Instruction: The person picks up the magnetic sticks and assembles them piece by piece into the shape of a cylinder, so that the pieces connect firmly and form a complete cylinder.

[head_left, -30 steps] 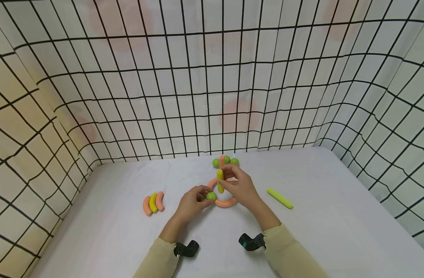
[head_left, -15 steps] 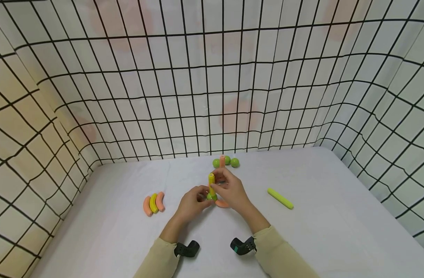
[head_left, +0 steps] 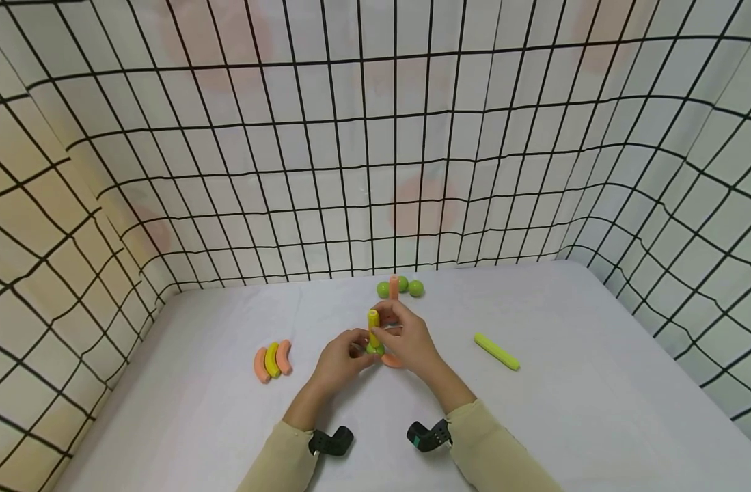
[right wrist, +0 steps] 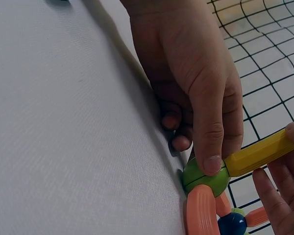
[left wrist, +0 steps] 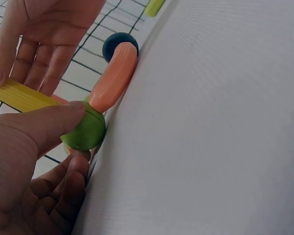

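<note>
My left hand [head_left: 340, 360] pinches a green ball [left wrist: 85, 129] between thumb and fingers, low at the table. Curved orange sticks [right wrist: 201, 211] join this ball, and dark blue balls [left wrist: 118, 48] sit farther along the ring they form. In my right hand [head_left: 408, 338], thumb and fingers pinch a yellow stick [head_left: 373, 322]. It stands upright in the head view, its lower end touching the top of the green ball [right wrist: 202, 176]. My right hand hides much of the ring from the head camera.
Behind the hands, an upright orange stick [head_left: 394, 285] stands among several green balls [head_left: 416, 288]. To the left lie two curved orange sticks [head_left: 283, 357] and a yellow one [head_left: 272, 359]. A long lime-green stick [head_left: 496, 351] lies right. Black grid netting [head_left: 375, 171] encloses the table.
My right hand has moved left with the yellow stick, bringing its lower end onto the green ball. My left hand has stayed in place on that ball.
</note>
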The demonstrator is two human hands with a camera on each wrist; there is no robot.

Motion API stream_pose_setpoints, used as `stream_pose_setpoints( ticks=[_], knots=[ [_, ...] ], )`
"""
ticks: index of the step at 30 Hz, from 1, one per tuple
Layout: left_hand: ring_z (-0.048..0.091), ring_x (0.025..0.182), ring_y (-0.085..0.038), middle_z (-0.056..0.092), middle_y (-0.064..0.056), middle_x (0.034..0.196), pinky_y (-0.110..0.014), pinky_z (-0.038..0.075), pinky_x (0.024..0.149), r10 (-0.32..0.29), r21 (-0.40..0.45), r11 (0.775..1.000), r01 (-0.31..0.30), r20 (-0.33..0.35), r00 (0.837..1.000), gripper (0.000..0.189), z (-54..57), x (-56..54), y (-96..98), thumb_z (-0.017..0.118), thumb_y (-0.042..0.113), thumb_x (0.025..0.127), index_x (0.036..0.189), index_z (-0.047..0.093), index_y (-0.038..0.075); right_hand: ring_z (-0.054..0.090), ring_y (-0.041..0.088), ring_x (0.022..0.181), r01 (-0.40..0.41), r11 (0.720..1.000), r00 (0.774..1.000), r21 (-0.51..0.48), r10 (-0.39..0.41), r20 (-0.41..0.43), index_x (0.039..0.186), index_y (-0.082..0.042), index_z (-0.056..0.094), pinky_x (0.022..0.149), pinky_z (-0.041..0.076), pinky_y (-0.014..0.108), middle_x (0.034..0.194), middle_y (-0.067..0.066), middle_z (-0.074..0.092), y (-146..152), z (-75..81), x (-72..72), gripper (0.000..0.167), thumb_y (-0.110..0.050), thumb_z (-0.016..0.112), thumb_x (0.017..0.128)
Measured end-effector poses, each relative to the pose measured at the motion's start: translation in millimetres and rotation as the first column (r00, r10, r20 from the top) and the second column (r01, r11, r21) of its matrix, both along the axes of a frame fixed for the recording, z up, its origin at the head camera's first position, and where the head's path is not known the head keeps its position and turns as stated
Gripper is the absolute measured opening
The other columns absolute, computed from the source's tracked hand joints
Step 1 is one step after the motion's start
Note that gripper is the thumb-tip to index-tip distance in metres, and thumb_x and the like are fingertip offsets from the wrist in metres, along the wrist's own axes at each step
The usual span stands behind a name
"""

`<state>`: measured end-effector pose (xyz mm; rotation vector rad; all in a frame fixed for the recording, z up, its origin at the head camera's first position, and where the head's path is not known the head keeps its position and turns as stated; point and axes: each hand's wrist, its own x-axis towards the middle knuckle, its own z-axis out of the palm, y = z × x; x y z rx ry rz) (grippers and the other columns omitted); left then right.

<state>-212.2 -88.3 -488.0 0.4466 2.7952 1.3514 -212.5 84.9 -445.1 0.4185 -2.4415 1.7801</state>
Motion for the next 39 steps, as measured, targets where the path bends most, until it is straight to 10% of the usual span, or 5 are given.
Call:
stream_pose_setpoints(
  ticks=[39],
  knots=[
    [0.058,0.083,-0.012,0.065,-0.003,0.103,-0.027,0.048,0.069,-0.008,0.004,1.0,0.008,0.019,1.0,0.037,4.2,1.9,0.5,0.079,0.024,0.086,0.119,0.067,0.014,0.061,0.023,0.111,0.096,0.944,0.984,0.317,-0.042,-0.171,0.131,-0.012,0.057,0.092,0.054,0.043,0.124,0.006,0.063,58.7,14.7,17.1,0.045,-0.013,0.074,0.09]
  ],
)
